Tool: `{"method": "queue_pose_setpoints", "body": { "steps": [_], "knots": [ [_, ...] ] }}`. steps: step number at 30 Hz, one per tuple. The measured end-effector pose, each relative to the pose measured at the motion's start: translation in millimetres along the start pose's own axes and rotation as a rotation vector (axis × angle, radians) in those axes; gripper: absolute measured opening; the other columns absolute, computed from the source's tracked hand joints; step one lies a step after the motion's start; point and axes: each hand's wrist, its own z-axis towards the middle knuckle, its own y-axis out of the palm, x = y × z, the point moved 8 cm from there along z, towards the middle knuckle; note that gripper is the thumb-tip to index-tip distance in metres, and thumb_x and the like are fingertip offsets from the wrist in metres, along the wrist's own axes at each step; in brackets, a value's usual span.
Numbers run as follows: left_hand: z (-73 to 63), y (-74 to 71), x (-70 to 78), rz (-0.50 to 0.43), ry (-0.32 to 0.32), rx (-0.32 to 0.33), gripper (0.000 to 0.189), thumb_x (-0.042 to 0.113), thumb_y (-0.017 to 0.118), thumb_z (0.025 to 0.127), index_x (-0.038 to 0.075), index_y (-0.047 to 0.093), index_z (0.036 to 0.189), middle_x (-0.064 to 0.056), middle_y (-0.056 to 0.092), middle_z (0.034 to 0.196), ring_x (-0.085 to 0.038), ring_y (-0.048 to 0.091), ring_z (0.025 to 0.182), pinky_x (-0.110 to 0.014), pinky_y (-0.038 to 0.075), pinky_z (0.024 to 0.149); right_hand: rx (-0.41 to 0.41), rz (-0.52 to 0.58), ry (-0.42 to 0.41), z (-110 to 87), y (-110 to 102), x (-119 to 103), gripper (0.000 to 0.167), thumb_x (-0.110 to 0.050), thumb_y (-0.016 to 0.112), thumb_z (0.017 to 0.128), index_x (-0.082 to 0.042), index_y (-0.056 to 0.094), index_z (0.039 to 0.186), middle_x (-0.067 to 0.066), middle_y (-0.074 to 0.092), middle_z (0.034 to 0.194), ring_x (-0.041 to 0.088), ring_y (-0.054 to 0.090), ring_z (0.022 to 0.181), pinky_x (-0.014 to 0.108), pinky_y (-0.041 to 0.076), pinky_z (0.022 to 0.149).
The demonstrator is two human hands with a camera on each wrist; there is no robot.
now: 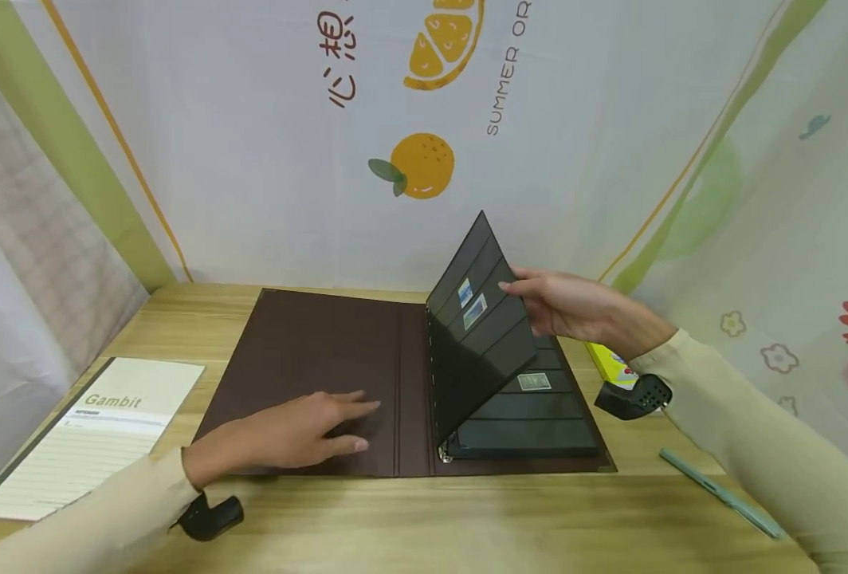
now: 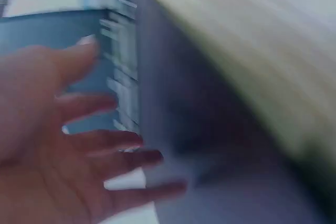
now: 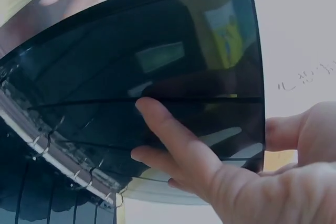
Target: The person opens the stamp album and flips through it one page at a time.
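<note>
A stamp album with a dark brown cover [image 1: 316, 343] lies spread on the wooden table. My right hand [image 1: 575, 307] pinches the outer edge of a black album page [image 1: 488, 351], thumb on one face and fingers behind; the page stands tilted up from the ring spine. Two small stamps [image 1: 475, 312] sit in its strips. Beneath, another black page carries a pale stamp [image 1: 535, 382]. In the right wrist view, fingers [image 3: 178, 145] lie against the page's back. Over the bare left cover is my left hand [image 1: 309, 430], fingers spread and holding nothing; whether it touches is unclear.
A Gambit notepad [image 1: 108, 430] lies at the left. To the right, a yellow package [image 1: 614, 365] is partly hidden behind my right arm, and a green pen [image 1: 718, 493] lies nearer me. A printed curtain [image 1: 273, 199] hangs behind the table.
</note>
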Motion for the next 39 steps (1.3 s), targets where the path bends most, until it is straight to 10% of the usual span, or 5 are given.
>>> {"method": "queue_pose_setpoints", "body": {
  "steps": [7,18,27,32,39],
  "knots": [
    [48.3,-67.8,89.9,-0.562,-0.099,0.199,0.053,0.043,0.05,0.106,0.017,0.046,0.153,-0.005,0.053,0.152,-0.025,0.061,0.13,-0.037,0.06,0.091,-0.056,0.023,-0.016,-0.2,21,-13,0.077,-0.02,0.036,0.111,-0.017,-0.023,0.16,0.018,0.009,0.168,0.031,0.04,0.146,0.046,0.05,0.108],
    [68.6,-90.4,130.7,-0.426,-0.166,0.223,0.042,0.025,0.056,0.103,0.009,0.059,0.141,-0.01,0.058,0.146,-0.019,0.075,0.069,-0.033,0.059,0.079,-0.119,0.043,-0.016,12.4,52,-20,0.077,-0.021,0.034,0.111,-0.021,-0.026,0.159,0.016,-0.01,0.17,0.044,0.008,0.156,0.043,0.054,0.103],
    [45.0,-92.9,100.8,-0.492,-0.242,0.289,0.073,0.008,0.055,0.098,0.015,0.021,0.163,-0.02,0.043,0.157,-0.019,0.067,0.079,-0.027,0.044,0.057,-0.136,-0.054,-0.074,5.7,58,-9,0.074,-0.035,0.044,0.109,-0.035,-0.008,0.163,0.009,0.005,0.172,0.043,0.033,0.15,0.057,0.045,0.111],
    [17.7,-95.0,61.1,-0.5,-0.318,0.328,0.09,-0.002,0.06,0.091,0.019,0.012,0.164,-0.025,0.031,0.162,-0.039,0.046,0.143,-0.032,0.043,0.063,-0.059,-0.426,-0.148,-1.4,47,28,0.082,-0.045,0.053,0.104,-0.038,-0.004,0.163,0.006,0.008,0.172,0.039,0.031,0.152,0.06,0.035,0.118],
    [-27.3,-66.2,-5.9,-0.579,-0.455,0.321,0.1,0.004,0.068,0.091,0.011,0.0,0.164,-0.036,0.023,0.16,-0.053,0.033,0.144,-0.048,0.053,0.09,0.114,-0.852,-0.285,-15.4,31,97,0.085,-0.047,0.062,0.099,-0.021,0.014,0.165,0.018,0.021,0.168,0.045,0.03,0.15,0.064,0.036,0.114]
  ]
}}
